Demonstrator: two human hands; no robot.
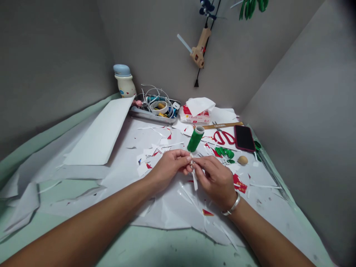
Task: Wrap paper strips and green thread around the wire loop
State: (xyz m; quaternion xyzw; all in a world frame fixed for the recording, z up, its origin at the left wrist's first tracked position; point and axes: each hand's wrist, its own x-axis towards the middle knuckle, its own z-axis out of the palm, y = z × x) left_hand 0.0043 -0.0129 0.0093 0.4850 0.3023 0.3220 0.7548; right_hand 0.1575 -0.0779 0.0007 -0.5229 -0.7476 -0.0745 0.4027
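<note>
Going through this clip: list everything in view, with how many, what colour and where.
thread spool: one, green, tilted just beyond the hands
scissors: one, red, right of the spool
phone: one, black in red case, beside the scissors
tissue packet: one, white and red, far edge
metal tray: one, silver, far corner, holding cables
bottle: one, pale blue and cream, behind the tray
glue gun: one, tan, hanging on the wall
paper strip: one, white, between the hands
left hand: one, pinching the strip
right hand: one, pinching the strip, silver bangle on the wrist
</note>
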